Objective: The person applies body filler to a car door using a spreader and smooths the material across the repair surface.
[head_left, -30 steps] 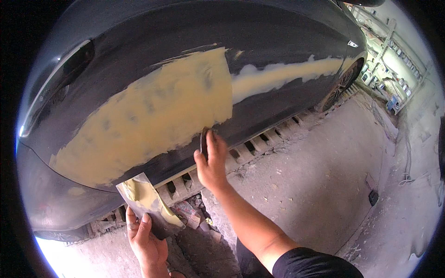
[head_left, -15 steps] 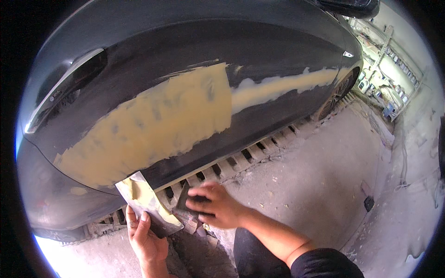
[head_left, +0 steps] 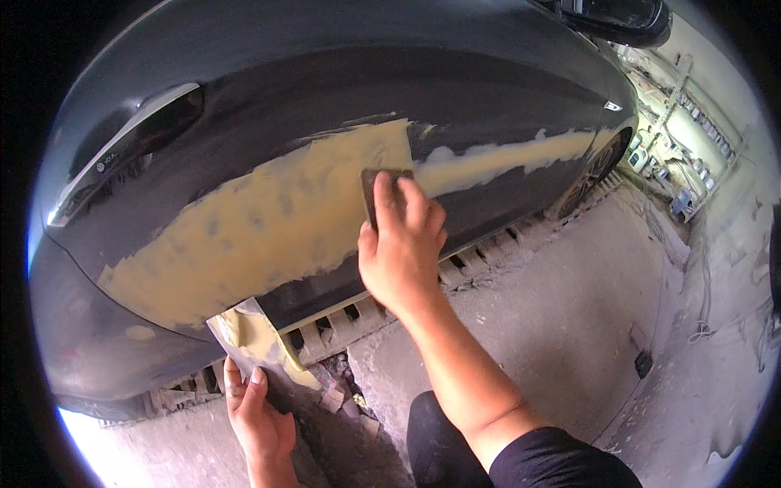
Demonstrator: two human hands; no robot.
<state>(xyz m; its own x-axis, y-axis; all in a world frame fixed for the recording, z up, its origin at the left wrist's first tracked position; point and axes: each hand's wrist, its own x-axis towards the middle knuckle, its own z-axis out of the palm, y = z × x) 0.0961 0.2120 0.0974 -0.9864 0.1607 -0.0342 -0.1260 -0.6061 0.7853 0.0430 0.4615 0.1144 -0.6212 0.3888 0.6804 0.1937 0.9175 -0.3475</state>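
Note:
A dark car door (head_left: 309, 89) carries a broad patch of yellow body filler (head_left: 236, 236), uneven and showing grey spots through it. My right hand (head_left: 403, 252) grips a dark, flat filler spreader (head_left: 371, 198) and holds it against the patch's right end. Low in front of the door, my left hand (head_left: 259, 419) grips a thin pale mixing board (head_left: 268, 350) between thumb and fingers. Yellow filler lies smeared across the board, with a thicker lump (head_left: 231, 327) near its far left corner. The fingertips beneath the board are hidden.
A narrower filler strip (head_left: 521, 156) runs right toward the front wheel (head_left: 598, 171). A slotted floor grate (head_left: 325, 329) lies below the sill, with rubble (head_left: 346, 398) beside it. Door handle (head_left: 126, 150) at left, side mirror (head_left: 622, 18) at top right, cluttered shelves (head_left: 683, 154) at far right.
My right hand has moved up from beside the board to the filler patch, taking the spreader with it. The left hand and board have barely moved.

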